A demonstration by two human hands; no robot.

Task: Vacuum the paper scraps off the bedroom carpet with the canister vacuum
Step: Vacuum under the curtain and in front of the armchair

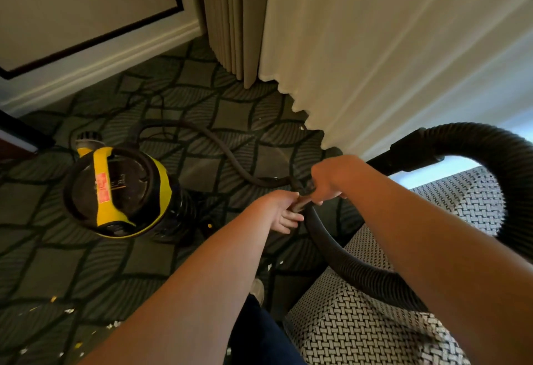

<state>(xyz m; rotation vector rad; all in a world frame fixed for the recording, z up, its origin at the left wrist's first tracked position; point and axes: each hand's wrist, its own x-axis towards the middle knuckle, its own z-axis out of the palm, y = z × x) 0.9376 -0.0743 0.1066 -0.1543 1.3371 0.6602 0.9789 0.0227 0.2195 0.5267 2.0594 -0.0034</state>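
Black bendy hose (pixel 328 246) in two hands, with the yellow canister vacuum (pixel 115 191) sitting on the carpet (pixel 57 263) to the left.
The right hand (pixel 328 180) is curled tight round the hard end of the hose. The left hand (pixel 281 210) touches the tube just beside it with loose fingers, and it is hard to tell if it really grips. The hose looks soft, ribbed and light, so hold the stiff end, not the floppy loop. The canister looks heavy — it may tug back. Tiny, light paper scraps (pixel 69 311) lie on the carpet at the lower left.
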